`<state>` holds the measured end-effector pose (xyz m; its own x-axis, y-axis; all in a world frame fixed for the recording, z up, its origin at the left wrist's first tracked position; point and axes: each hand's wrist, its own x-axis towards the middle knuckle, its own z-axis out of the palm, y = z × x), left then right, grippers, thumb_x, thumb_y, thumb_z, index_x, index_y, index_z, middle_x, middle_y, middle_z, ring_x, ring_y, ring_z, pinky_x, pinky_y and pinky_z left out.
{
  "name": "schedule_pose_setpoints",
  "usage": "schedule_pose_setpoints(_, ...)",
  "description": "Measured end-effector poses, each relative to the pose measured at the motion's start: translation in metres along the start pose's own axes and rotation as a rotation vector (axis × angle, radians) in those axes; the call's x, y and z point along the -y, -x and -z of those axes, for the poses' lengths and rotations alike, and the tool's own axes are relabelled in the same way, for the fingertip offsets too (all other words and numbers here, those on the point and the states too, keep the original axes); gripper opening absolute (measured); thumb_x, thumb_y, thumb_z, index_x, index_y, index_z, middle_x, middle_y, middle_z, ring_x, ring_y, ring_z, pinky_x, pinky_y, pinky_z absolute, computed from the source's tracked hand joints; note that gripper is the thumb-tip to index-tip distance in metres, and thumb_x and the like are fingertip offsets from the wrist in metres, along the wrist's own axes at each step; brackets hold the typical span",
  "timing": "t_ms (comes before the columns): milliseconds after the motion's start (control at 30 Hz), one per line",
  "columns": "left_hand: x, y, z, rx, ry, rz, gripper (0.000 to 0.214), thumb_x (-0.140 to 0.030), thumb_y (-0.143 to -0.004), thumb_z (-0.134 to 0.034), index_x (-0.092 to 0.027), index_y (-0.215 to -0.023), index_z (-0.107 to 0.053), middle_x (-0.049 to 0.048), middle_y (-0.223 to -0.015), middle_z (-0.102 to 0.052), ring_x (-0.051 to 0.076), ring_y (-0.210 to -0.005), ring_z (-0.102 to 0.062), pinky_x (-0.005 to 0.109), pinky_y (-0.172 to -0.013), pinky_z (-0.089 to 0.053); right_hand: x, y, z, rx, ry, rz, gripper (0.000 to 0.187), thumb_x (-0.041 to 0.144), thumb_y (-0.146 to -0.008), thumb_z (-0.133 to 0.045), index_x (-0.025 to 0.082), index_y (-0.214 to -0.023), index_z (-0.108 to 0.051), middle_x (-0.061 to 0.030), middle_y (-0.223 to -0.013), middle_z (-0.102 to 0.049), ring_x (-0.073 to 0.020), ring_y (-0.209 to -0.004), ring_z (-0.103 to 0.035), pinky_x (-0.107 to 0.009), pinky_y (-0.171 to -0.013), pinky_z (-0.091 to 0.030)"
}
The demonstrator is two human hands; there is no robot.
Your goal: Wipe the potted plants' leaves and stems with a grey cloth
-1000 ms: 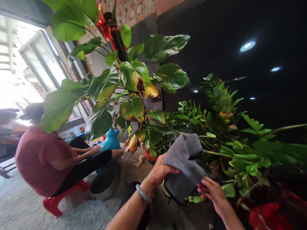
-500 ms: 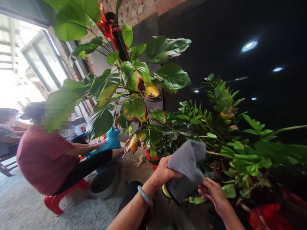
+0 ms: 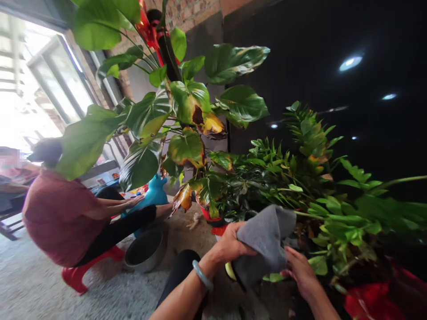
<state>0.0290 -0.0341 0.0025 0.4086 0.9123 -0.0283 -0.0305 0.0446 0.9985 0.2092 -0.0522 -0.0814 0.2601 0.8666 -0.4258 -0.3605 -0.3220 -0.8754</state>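
Note:
A grey cloth (image 3: 268, 233) hangs in folds in front of me. My left hand (image 3: 232, 243), with a pale bangle on the wrist, is closed on its left side, the thumb lying over the fabric. Fingers of my right hand (image 3: 300, 270) are closed at the cloth's lower right edge, their tips partly hidden. Below my left hand, a yellow-green edge (image 3: 230, 271) of something shows beside the cloth; I cannot make out what it is. Leafy green plants (image 3: 336, 222) stand just beyond and to the right of my hands.
A tall plant with browned leaves (image 3: 187, 149) rises ahead. At left, a person in a red shirt (image 3: 62, 213) sits on a red stool (image 3: 75, 275), near a grey tub (image 3: 147, 251) and a blue toy animal (image 3: 154, 191). Red material (image 3: 367, 298) lies at lower right.
Both hands and the cloth have shifted slightly, the cloth a little to the right and downward. A red-edged object shows more behind my left hand.

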Motion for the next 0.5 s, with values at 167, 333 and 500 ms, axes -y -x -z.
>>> schedule_pose_setpoints(167,0.003,-0.015,0.006,-0.219,0.121,-0.063,0.039,-0.011,-0.038,-0.073,-0.013,-0.077,-0.069,-0.0029,-0.063,-0.057,0.013,-0.063,-0.047,0.023,-0.061,-0.039,0.001,0.0,0.0,0.029,0.011,-0.008,0.035,0.042,-0.032,-0.075,0.02,-0.056,-0.061,-0.0052,-0.053,-0.064,-0.0163,-0.045,-0.055,-0.025,-0.041,-0.035)
schedule_pose_setpoints(333,0.04,-0.003,0.007,-0.174,-0.1,0.162,0.032,-0.005,-0.037,-0.066,-0.014,-0.067,-0.067,-0.0059,-0.053,-0.048,0.011,-0.055,-0.039,0.022,-0.05,-0.032,-0.001,-0.004,0.001,0.024,-0.002,-0.014,0.035,0.042,-0.031,-0.075,0.021,-0.052,-0.058,-0.0026,-0.048,-0.061,-0.0172,-0.043,-0.054,-0.026,-0.04,-0.035)
schedule_pose_setpoints(500,0.006,0.005,-0.002,-0.001,0.012,0.079,0.033,-0.011,-0.038,-0.076,-0.014,-0.069,-0.068,-0.0052,-0.058,-0.052,0.011,-0.059,-0.042,0.023,-0.057,-0.037,-0.007,-0.006,0.003,-0.005,-0.011,0.009,0.032,0.042,-0.034,-0.074,0.024,-0.052,-0.055,0.0032,-0.042,-0.055,-0.0155,-0.042,-0.051,-0.025,-0.039,-0.034)
